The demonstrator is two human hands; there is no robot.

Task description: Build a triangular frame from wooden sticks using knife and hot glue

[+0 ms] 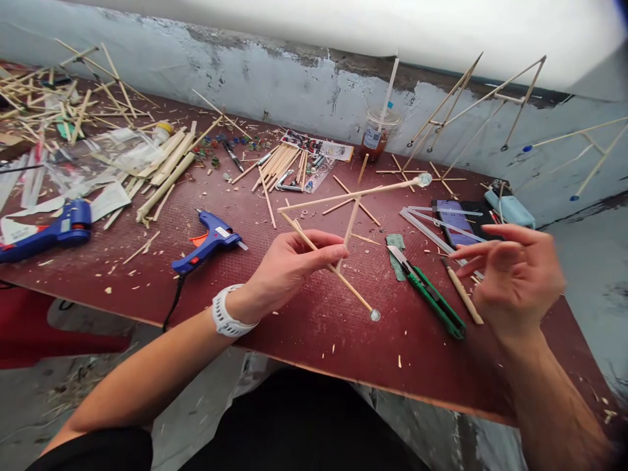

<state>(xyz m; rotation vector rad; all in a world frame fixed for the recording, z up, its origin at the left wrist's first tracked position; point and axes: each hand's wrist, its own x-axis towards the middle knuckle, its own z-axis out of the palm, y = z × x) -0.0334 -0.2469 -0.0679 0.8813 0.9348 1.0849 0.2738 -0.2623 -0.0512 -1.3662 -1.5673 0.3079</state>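
Observation:
My left hand (pixel 304 268) pinches an A-shaped frame of thin wooden sticks (pixel 338 196) above the table, near where its crossbar meets the lower leg. A glassy, clear-looking blob caps the end of each long leg. My right hand (pixel 520 275) is raised at the right with fingers apart and partly curled, and I see nothing in it. Below and left of it lie a green utility knife (pixel 432 301), blade out, and a short wooden-handled tool (pixel 461 291). Clear glue sticks (pixel 432 229) lie just beyond its fingertips.
Blue glue guns (pixel 210 242) rest on the left of the dark red table (pixel 294 327). A lidded drink cup (pixel 377 134), a bundle of short sticks (pixel 279 163) and a phone (pixel 456 219) lie further back. Similar stick frames (pixel 456 98) lean on the wall; scraps pile up far left.

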